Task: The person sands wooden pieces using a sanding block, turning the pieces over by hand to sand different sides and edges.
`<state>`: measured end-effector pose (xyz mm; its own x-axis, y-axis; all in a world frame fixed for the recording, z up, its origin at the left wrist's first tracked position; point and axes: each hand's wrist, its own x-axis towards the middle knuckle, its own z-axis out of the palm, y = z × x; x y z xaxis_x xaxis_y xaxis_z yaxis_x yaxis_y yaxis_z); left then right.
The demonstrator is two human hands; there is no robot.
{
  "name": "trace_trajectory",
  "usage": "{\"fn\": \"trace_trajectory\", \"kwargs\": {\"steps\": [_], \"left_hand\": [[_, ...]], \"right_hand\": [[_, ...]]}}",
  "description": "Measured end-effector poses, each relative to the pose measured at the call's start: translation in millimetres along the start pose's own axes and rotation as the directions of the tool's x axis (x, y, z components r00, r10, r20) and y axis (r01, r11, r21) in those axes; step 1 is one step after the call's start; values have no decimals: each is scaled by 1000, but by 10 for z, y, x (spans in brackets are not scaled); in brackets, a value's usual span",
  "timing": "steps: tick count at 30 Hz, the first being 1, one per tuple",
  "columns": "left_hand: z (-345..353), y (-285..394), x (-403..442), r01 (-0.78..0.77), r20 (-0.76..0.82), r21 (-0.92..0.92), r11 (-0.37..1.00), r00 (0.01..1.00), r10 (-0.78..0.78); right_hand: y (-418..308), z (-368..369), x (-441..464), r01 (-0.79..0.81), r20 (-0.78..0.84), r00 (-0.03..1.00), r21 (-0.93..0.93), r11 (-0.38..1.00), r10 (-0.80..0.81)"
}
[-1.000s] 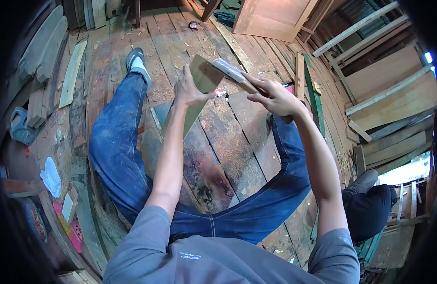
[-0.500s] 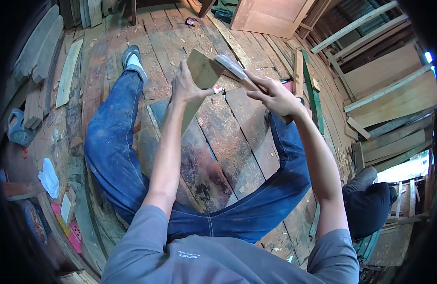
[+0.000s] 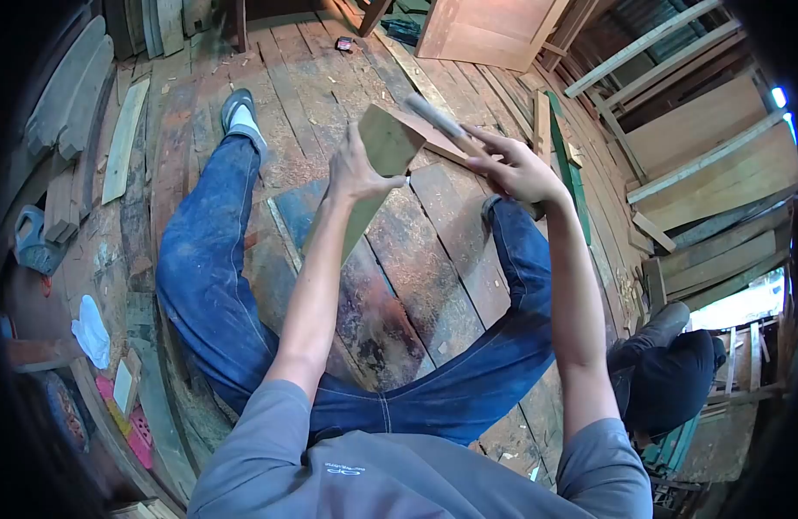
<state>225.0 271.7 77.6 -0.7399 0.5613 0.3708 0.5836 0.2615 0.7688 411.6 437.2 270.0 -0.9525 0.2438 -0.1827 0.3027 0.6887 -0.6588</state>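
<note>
My left hand [image 3: 352, 169] is wrapped round a wooden board [image 3: 388, 145], which is held up at a slant above the floor between my legs. Its lower part runs down behind my left wrist. In my right hand [image 3: 522, 176] is a wooden-handled tool [image 3: 439, 117] with a long grey end, slightly blurred; its exact kind I cannot make out. The grey end points up and left, near the board's upper right edge. Whether the two touch is unclear.
My jeans-clad legs [image 3: 204, 233] spread either side of a dusty plank floor [image 3: 416, 251] with wood shavings. A blue-grey jug [image 3: 37, 246] and a white cloth [image 3: 91, 330] lie left. Boards [image 3: 701, 164] lean at right, near another person's dark-clothed leg [image 3: 676, 372]. A wooden panel [image 3: 481, 35] stands ahead.
Both hands have shifted a little to the right, carrying the board and the tool along. The board sits slightly lower in view, and the grey end has moved relative to its edge.
</note>
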Motion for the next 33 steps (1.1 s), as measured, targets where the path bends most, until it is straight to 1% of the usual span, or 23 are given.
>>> {"fn": "trace_trajectory", "kwargs": {"steps": [1, 2, 3, 5, 6, 7, 9, 10, 12, 13, 14, 17, 18, 21, 22, 23, 25, 26, 27, 28, 30, 32, 33], "left_hand": [[-28, 1, 19, 24, 33, -14, 1000, 999, -23], [-36, 5, 24, -6, 23, -35, 999, 1000, 6], [-20, -1, 25, -30, 12, -49, 998, 999, 31], [24, -35, 22, -81, -8, -67, 994, 997, 81], [38, -37, 26, -84, 1, -49, 995, 996, 85], [35, -19, 24, -68, 1, -57, 996, 998, 68], [40, 13, 9, -28, 4, -73, 997, 1000, 29], [39, 21, 16, -40, -7, -59, 997, 999, 39], [45, 18, 0, -56, -22, -33, 998, 998, 55], [56, -2, -2, -58, -16, -52, 997, 998, 57], [73, -23, 3, -60, -9, -74, 995, 998, 60], [64, -25, 31, -67, 24, -88, 994, 997, 69], [56, -31, 30, -64, 37, -83, 995, 997, 68], [71, -31, 21, -80, -42, -39, 996, 996, 78], [58, -26, 8, -76, -34, -48, 996, 997, 75], [42, -19, 11, -75, -27, -58, 995, 997, 74], [41, 5, 18, -73, -11, -58, 996, 997, 73], [45, 8, 10, -67, -2, -46, 997, 998, 67], [44, 1, 13, -58, -1, -32, 998, 998, 58], [63, -7, 8, -67, -15, -8, 998, 998, 67], [113, 20, -26, -82, -40, 41, 996, 996, 84], [134, 73, -54, -75, 1, -32, 997, 997, 75], [133, 115, -66, -75, 24, -71, 995, 997, 76]], "right_hand": [[-1, -15, -74, -86, 13, 996, 211, 974, 85], [89, 12, -118, -4, -70, 997, 436, 900, 38], [45, 71, -170, 66, -111, 994, 663, 746, 11], [169, 244, -130, -72, -60, 971, 851, 520, 232], [527, 300, 6, -94, -39, 968, 856, 508, 246], [472, 376, -10, -93, -75, 957, 836, 540, 281], [559, 460, 31, -171, -17, 945, 828, 534, 327], [567, 533, 31, -122, -83, 934, 841, 526, 348], [550, 501, -7, -43, -111, 944, 891, 452, 310], [555, 481, -48, -6, -127, 947, 912, 411, 295], [704, 470, -23, 58, -137, 972, 925, 375, 189], [979, 521, 77, -195, 22, 929, 878, 438, 369], [969, 534, 30, -162, 116, 967, 966, 199, 225], [901, 607, -34, -50, 47, 996, 998, 37, 73], [859, 578, -51, -46, 45, 998, 999, -17, -40], [811, 548, -67, -4, 4, 1000, 996, 87, -9], [649, 539, -110, 11, -46, 995, 939, 343, 94], [774, 427, -81, -82, -88, 977, 690, 719, 195], [625, 396, -98, -54, -126, 984, 470, 881, 128], [574, 413, -92, 58, -215, 977, 249, 967, -3], [513, 465, -36, 226, -219, 947, -65, 972, -235], [453, 490, 73, 359, -107, 917, -205, 911, -385], [387, 483, 123, 328, -94, 930, -215, 920, -354]]}}
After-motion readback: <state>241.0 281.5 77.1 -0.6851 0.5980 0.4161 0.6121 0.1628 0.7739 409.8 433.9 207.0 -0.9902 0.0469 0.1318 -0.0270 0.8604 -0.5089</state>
